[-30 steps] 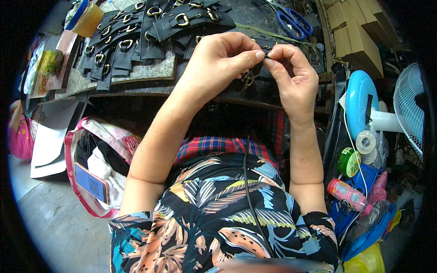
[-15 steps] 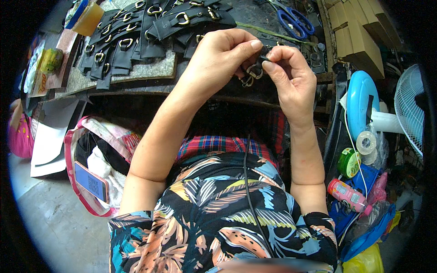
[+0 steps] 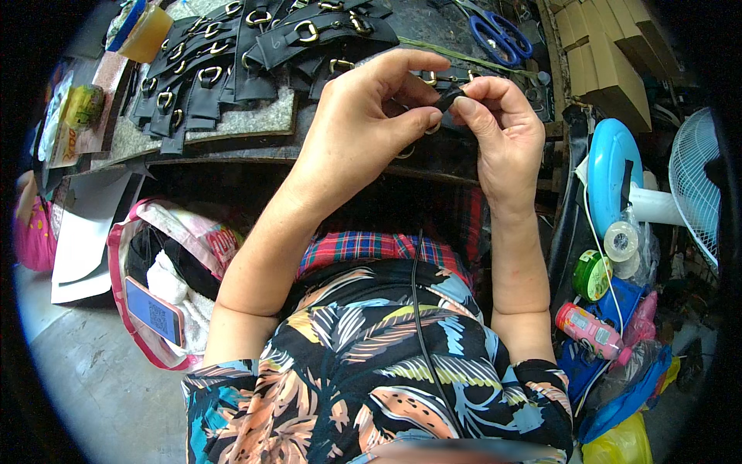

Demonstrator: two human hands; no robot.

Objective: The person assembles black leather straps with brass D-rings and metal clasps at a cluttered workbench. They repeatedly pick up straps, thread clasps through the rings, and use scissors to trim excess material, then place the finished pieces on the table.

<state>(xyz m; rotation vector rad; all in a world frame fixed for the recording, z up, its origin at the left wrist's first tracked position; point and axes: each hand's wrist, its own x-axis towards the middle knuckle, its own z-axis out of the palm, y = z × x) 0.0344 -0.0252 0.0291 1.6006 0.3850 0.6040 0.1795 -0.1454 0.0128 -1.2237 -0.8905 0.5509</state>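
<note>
Your left hand (image 3: 363,124) and right hand (image 3: 502,131) pinch one black strap (image 3: 448,98) with ring; one blue scissors (image 3: 502,35) far right.

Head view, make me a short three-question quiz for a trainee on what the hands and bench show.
1. True or false: both hands pinch one small black strap with a metal ring.
2. Where are the blue scissors? A) on the bench beyond the right hand B) on the floor C) in the left hand
3. What lies in a pile at the bench's far left?

Key: 1 true; 2 A; 3 black straps with metal rings.
</note>
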